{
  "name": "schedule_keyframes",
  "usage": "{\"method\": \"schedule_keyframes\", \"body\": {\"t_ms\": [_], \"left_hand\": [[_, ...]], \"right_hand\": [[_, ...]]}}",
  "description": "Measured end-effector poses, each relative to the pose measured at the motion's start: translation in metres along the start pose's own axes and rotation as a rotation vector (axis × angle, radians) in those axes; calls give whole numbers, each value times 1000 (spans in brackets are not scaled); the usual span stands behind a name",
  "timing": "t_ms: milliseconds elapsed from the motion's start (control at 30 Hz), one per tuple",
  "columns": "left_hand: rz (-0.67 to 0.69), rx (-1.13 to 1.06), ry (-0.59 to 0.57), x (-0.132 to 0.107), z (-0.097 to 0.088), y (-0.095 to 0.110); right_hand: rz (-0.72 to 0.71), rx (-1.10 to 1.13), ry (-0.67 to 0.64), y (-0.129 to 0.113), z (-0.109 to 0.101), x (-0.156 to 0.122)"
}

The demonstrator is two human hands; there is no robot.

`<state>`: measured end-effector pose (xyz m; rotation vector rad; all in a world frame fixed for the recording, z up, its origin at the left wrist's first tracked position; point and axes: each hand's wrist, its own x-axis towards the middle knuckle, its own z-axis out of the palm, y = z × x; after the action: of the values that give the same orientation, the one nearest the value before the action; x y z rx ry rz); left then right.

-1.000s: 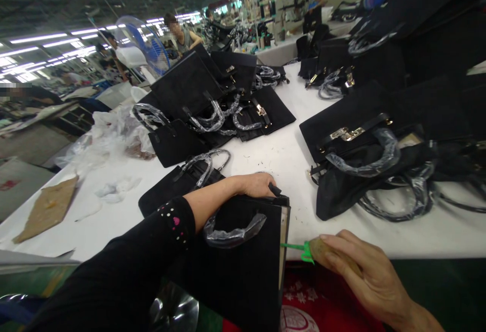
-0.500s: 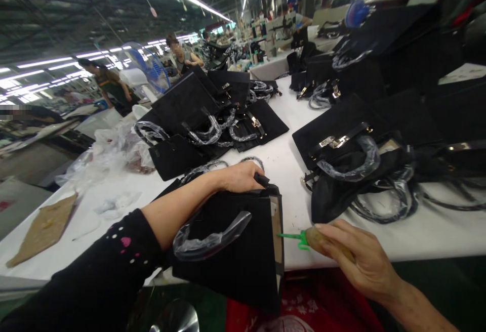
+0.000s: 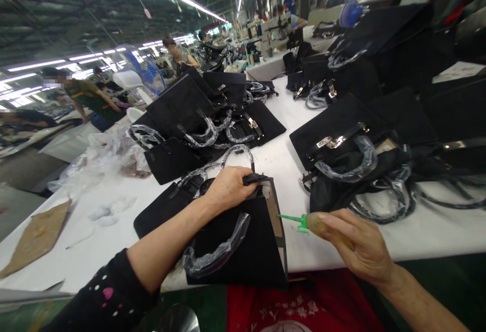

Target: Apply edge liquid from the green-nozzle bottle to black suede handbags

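A black handbag (image 3: 258,256) lies at the table's near edge, its beige-lined open side turned to the right. My left hand (image 3: 230,188) is closed on the bag's upper edge, gripping a black strip of it. The bag's handle (image 3: 216,261) is wrapped in clear plastic. In my right hand (image 3: 359,243) is a yellowish glue bottle (image 3: 318,224) with a thin green nozzle (image 3: 292,217). The nozzle tip points left at the bag's beige lining, touching it or just short of it; I cannot tell which. Another black bag (image 3: 157,210) lies behind my left forearm.
More black bags (image 3: 182,101) with wrapped handles are heaped at the back left, and others (image 3: 341,124) on the right. Crumpled clear plastic (image 3: 110,155) and brown cardboard (image 3: 38,233) lie on the white table (image 3: 102,241). A blue fan (image 3: 150,71) and several people are beyond.
The bag's lower end has risen, and my left hand has shifted slightly left with its top edge. The glue bottle has moved up a little. A person at far left has moved left.
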<state>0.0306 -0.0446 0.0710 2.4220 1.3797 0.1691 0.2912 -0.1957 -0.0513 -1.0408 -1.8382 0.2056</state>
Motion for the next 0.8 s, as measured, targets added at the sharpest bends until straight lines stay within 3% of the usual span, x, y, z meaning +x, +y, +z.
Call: {"method": "schedule_keyframes", "body": {"t_ms": [200,367,533,667,800], "left_hand": [[41,7,43,-3,3,-1],[58,28,68,-5,4,1],[79,32,92,-8,6,2],[91,62,109,-9,6,2],[90,81,116,-11,6,3]], "right_hand": [[28,-6,-151,-4,4,2],[8,-39,-69,-7,3,6],[-3,-34,-173,-8,-1,8],[-37,-78,-103,-8,-3,9],[-21,-71,-249,-8,-6,8]]}}
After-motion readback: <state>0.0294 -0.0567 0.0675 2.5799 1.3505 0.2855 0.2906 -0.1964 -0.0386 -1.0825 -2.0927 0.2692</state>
